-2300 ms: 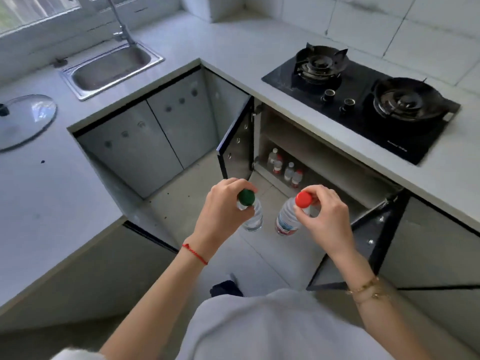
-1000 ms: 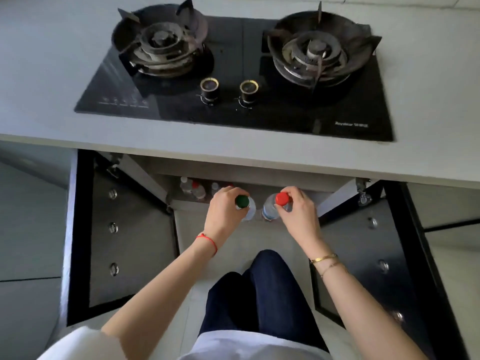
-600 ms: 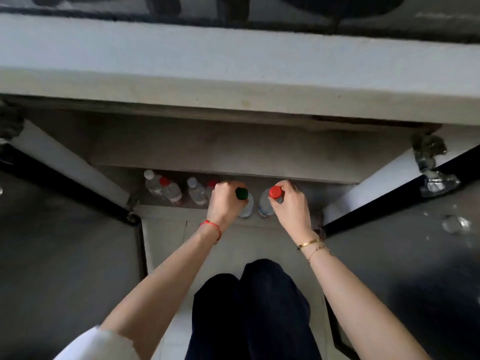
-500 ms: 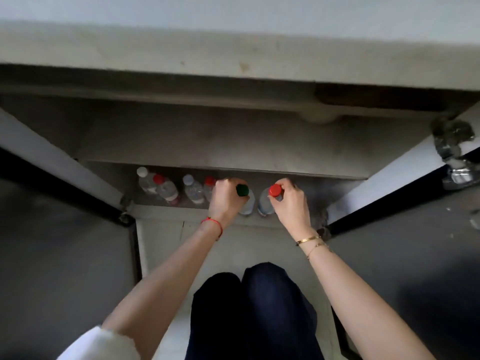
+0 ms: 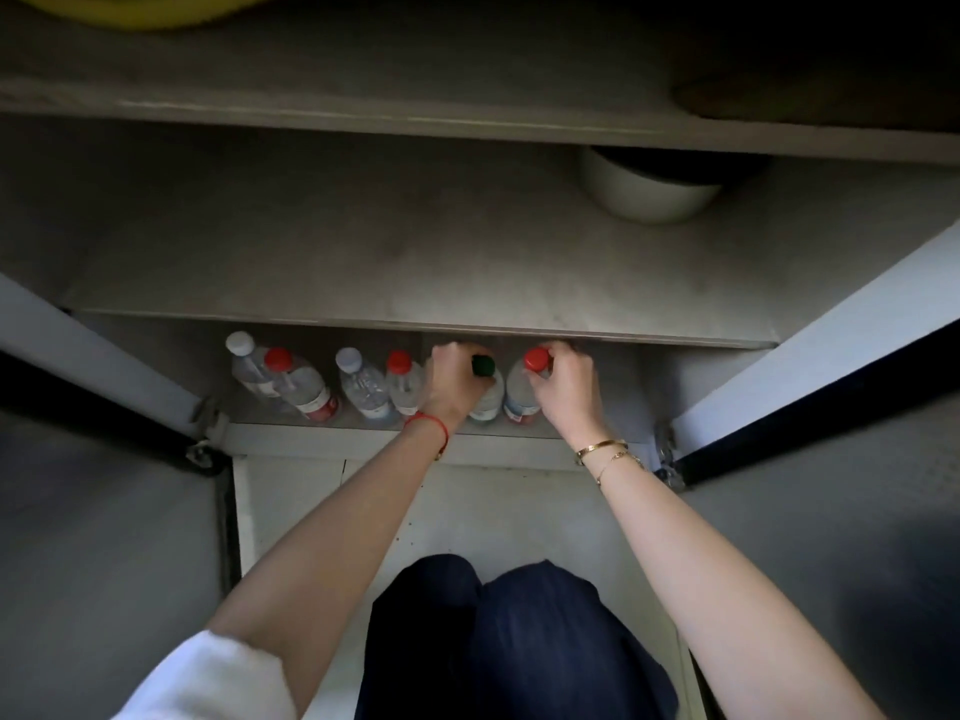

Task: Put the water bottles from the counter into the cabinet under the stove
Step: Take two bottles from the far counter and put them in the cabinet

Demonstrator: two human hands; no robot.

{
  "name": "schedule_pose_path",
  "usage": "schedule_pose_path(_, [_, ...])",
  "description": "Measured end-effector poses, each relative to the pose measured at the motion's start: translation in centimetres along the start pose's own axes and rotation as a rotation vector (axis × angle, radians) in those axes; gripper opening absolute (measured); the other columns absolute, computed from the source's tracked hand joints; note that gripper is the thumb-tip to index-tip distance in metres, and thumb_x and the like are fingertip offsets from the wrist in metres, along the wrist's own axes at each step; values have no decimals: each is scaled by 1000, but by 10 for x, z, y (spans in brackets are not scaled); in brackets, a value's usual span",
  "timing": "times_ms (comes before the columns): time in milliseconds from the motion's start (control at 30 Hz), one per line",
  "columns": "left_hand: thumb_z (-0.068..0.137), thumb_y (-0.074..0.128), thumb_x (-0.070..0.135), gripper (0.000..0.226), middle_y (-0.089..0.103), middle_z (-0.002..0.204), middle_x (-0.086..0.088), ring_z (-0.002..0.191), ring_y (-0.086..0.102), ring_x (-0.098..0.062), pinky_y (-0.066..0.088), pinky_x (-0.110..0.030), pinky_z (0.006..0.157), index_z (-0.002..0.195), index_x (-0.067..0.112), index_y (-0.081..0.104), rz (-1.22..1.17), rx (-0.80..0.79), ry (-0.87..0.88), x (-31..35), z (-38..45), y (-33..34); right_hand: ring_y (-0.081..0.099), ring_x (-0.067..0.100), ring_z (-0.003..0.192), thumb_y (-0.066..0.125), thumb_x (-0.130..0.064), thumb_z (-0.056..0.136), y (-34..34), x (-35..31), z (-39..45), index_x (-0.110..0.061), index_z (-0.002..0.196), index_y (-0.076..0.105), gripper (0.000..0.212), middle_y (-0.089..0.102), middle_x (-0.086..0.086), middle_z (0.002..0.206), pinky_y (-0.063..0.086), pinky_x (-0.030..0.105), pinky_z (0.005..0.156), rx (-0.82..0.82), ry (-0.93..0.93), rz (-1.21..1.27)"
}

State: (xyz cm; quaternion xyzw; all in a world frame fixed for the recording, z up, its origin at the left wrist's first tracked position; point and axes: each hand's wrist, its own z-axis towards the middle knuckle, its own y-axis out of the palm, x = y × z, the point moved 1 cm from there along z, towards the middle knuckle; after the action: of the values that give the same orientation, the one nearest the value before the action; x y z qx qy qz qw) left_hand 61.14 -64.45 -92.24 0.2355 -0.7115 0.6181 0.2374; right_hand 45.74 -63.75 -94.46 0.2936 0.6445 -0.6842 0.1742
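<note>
I look into the open cabinet under the stove. My left hand (image 5: 453, 380) grips the neck of a clear water bottle with a green cap (image 5: 487, 392). My right hand (image 5: 566, 387) grips a bottle with a red cap (image 5: 521, 392) beside it. Both bottles stand on or just above the cabinet floor (image 5: 623, 407), under the shelf (image 5: 415, 262). Left of them stands a row of several water bottles (image 5: 311, 387) with white and red caps.
Both cabinet doors (image 5: 83, 511) are swung open at left and right. A white bowl (image 5: 649, 194) sits at the back right of the shelf. A yellow thing (image 5: 156, 7) shows at the top edge. My knees (image 5: 519, 615) are right in front of the cabinet.
I crouched down from standing, and both hands carried the two bottles from in front of the cabinet into its lower compartment, beside the row of bottles.
</note>
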Motion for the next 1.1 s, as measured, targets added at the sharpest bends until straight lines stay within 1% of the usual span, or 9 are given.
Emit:
schedule_pose_path(267, [82, 73, 15, 25, 75, 107, -7, 100, 69, -21, 53, -28, 93, 107, 15, 74, -48, -7, 23, -13, 12, 13, 67, 32, 93, 75, -13, 80, 21, 15, -5, -12, 107, 62, 31, 70, 14, 101, 56, 39, 79, -14, 19, 16])
schedule_pose_path(400, [81, 74, 17, 24, 76, 103, -6, 95, 71, -22, 57, -32, 88, 105, 18, 74, -55, 22, 46, -15, 11, 19, 67, 31, 93, 74, -15, 82, 24, 15, -2, -9, 108, 62, 30, 70, 15, 102, 52, 30, 78, -5, 35, 44])
schedule_pose_path(533, [81, 75, 15, 34, 74, 110, -9, 100, 70, -25, 57, -36, 90, 115, 16, 69, -58, 35, 59, -20, 9, 21, 67, 29, 95, 73, -16, 84, 24, 15, -3, -7, 113, 62, 32, 70, 14, 104, 47, 25, 81, -15, 2, 61])
schedule_pose_path(667, [84, 73, 15, 45, 71, 115, -12, 101, 68, -26, 56, -37, 93, 127, 12, 61, -73, 22, 82, -23, 3, 17, 68, 25, 86, 72, -20, 85, 19, 17, -9, -9, 120, 58, 39, 70, 12, 101, 52, 25, 76, -8, -44, 42])
schedule_pose_path(733, [85, 71, 17, 44, 71, 113, -12, 97, 69, -27, 56, -37, 90, 128, 11, 60, -60, 45, 104, -26, -1, 10, 67, 22, 81, 70, -23, 86, 15, 14, -12, -10, 124, 57, 42, 70, 11, 100, 56, 28, 74, 4, -70, 38])
schedule_pose_path(833, [86, 71, 20, 41, 71, 112, -13, 91, 70, -28, 57, -34, 83, 125, 11, 62, -29, 120, 135, -31, -8, -6, 67, 25, 94, 68, -26, 87, 7, 2, -17, -12, 121, 59, 37, 69, 11, 107, 53, 27, 80, 17, -127, 33])
schedule_pose_path(900, [85, 70, 21, 40, 69, 112, -14, 90, 69, -29, 58, -37, 81, 123, 12, 63, -29, 159, 130, -34, -15, -20, 64, 27, 99, 67, -26, 87, 3, -9, -21, -13, 119, 60, 36, 68, 11, 108, 52, 30, 82, 23, -160, 24])
schedule_pose_path(1000, [86, 69, 20, 38, 67, 112, -13, 97, 66, -27, 55, -33, 83, 122, 12, 63, -39, 203, 113, -38, -32, -43, 61, 27, 100, 68, -27, 86, -7, -31, -30, -13, 118, 61, 36, 67, 11, 106, 50, 31, 79, 35, -224, -2])
schedule_pose_path(1100, [87, 67, 20, 36, 67, 109, -11, 97, 65, -24, 52, -29, 79, 122, 13, 63, -23, 261, 113, -40, -52, -67, 62, 26, 98, 68, -26, 86, -18, -56, -40, -14, 117, 62, 34, 68, 8, 105, 50, 30, 74, 47, -297, -30])
